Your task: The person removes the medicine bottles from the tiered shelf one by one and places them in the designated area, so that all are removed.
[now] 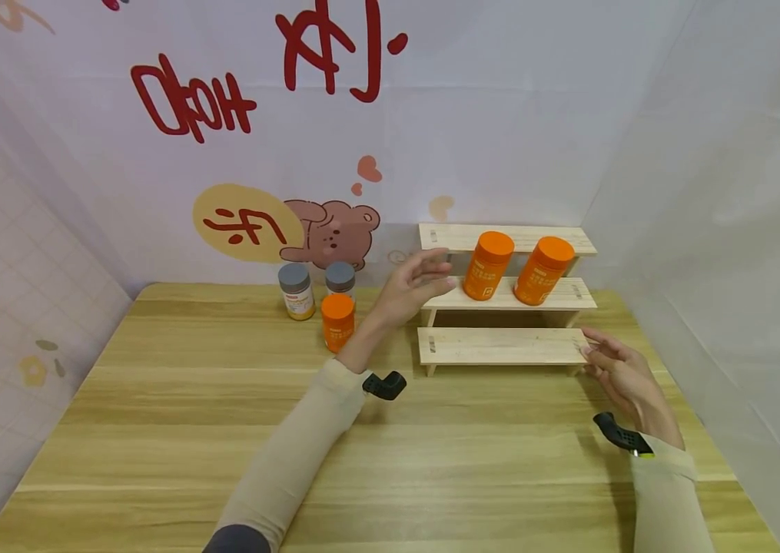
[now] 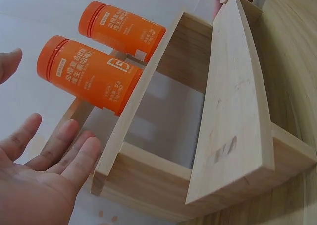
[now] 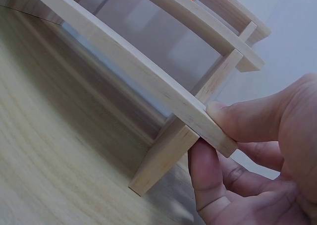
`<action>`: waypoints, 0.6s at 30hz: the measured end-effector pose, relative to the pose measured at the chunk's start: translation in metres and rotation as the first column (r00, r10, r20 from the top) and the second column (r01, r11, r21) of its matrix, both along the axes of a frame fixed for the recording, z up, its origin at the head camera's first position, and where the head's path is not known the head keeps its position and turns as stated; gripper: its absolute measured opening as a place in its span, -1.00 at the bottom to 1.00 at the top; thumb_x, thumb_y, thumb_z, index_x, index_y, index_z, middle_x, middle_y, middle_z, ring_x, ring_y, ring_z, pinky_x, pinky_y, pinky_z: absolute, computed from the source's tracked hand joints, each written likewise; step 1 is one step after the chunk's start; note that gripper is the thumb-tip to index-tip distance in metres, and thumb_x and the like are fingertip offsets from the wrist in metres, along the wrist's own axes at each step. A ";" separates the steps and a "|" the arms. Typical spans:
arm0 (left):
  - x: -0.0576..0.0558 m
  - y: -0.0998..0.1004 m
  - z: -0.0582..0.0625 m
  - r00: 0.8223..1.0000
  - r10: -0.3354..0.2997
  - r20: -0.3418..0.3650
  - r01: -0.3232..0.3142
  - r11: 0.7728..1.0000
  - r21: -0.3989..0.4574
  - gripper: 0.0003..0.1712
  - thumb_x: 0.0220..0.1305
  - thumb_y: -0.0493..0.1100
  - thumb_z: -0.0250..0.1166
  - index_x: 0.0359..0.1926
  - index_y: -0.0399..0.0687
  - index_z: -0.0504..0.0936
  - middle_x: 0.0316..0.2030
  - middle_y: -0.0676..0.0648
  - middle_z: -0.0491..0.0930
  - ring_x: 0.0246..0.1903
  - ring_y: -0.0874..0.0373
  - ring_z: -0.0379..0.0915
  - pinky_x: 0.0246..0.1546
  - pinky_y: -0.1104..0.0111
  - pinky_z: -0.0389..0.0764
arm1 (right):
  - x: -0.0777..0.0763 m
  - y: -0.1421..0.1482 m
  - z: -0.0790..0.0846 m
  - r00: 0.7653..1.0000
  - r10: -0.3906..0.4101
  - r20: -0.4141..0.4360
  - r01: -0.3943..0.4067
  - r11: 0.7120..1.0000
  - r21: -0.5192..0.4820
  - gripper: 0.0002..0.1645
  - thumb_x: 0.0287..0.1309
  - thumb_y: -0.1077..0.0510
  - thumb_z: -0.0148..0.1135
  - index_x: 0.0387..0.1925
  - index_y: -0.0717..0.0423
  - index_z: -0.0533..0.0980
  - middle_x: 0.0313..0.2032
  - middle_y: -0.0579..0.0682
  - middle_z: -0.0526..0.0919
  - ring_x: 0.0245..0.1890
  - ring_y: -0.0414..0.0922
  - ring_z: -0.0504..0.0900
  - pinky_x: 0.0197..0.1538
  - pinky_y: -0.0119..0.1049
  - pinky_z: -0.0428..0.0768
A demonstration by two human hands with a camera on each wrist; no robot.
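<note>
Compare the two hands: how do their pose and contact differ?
The left hand is raised and open, fingers straight, beside the orange bottles on the middle shelf, holding nothing. The right hand is low and pinches the right end of the wooden rack's bottom shelf, thumb on top, fingers beneath. Both wear beige sleeves and wrist cameras.

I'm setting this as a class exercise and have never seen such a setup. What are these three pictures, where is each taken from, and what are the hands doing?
No machine: a person wears three cameras. The wide picture comes from the head, the other two from the wrists. On the wooden table stands a three-step wooden shelf with two orange jars on its middle step. Beside it stand one orange jar and two grey-lidded jars. The left hand is open, holding nothing, near the shelf jars. The right hand pinches the lowest step's end between thumb and fingers.
</note>
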State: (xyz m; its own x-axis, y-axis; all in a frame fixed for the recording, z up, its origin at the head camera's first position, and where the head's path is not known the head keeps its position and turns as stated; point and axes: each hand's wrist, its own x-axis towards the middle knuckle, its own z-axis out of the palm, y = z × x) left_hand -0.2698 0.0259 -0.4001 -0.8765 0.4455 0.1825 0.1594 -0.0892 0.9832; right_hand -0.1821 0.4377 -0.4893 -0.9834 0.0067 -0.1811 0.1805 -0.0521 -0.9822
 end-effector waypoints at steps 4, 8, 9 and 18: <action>-0.003 0.010 0.001 1.000 -0.018 -0.014 0.018 1.000 -0.002 -0.28 0.41 -0.11 0.33 0.52 0.01 0.32 0.37 -0.22 0.44 0.41 -0.18 0.37 0.37 0.11 0.51 | 0.001 0.000 0.000 1.000 0.000 -0.001 0.000 1.000 -0.008 -0.26 0.43 0.16 0.24 0.55 0.04 0.24 -0.10 -0.24 0.53 -0.19 -0.31 0.49 -0.14 -0.44 0.62; -0.009 0.018 0.002 0.999 -0.031 -0.040 0.031 1.000 -0.005 -0.28 0.42 -0.12 0.32 0.52 -0.02 0.31 0.40 -0.29 0.40 0.41 -0.19 0.36 0.37 0.15 0.52 | 0.001 -0.001 0.000 1.000 -0.002 0.000 0.002 1.000 -0.010 -0.25 0.43 0.16 0.24 0.55 0.05 0.22 -0.09 -0.24 0.52 -0.19 -0.31 0.49 -0.15 -0.45 0.61; -0.010 0.019 0.002 0.998 -0.034 -0.043 0.034 0.999 -0.008 -0.28 0.42 -0.12 0.32 0.52 -0.02 0.31 0.40 -0.28 0.41 0.41 -0.18 0.37 0.37 0.16 0.52 | 0.001 0.000 0.000 1.000 -0.003 -0.001 0.003 1.000 -0.010 -0.25 0.43 0.16 0.24 0.55 0.05 0.22 -0.08 -0.23 0.53 -0.19 -0.31 0.49 -0.15 -0.45 0.61; -0.023 0.030 0.002 0.997 -0.072 -0.034 0.070 0.997 -0.038 -0.26 0.44 -0.10 0.30 0.55 -0.03 0.28 0.36 -0.15 0.46 0.37 -0.02 0.42 0.37 0.17 0.52 | 0.001 0.000 0.001 1.000 0.001 0.002 -0.001 1.000 0.001 -0.15 0.43 0.13 0.25 0.59 0.14 0.11 -0.05 -0.24 0.52 -0.19 -0.32 0.48 -0.15 -0.46 0.61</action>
State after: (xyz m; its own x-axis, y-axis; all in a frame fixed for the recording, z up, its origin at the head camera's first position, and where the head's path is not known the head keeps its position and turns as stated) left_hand -0.2927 0.0557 -0.3984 -0.8357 0.5134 0.1949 0.1883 -0.0655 0.9799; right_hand -0.1809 0.4375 -0.4881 -0.9832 0.0059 -0.1826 0.1820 -0.0511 -0.9820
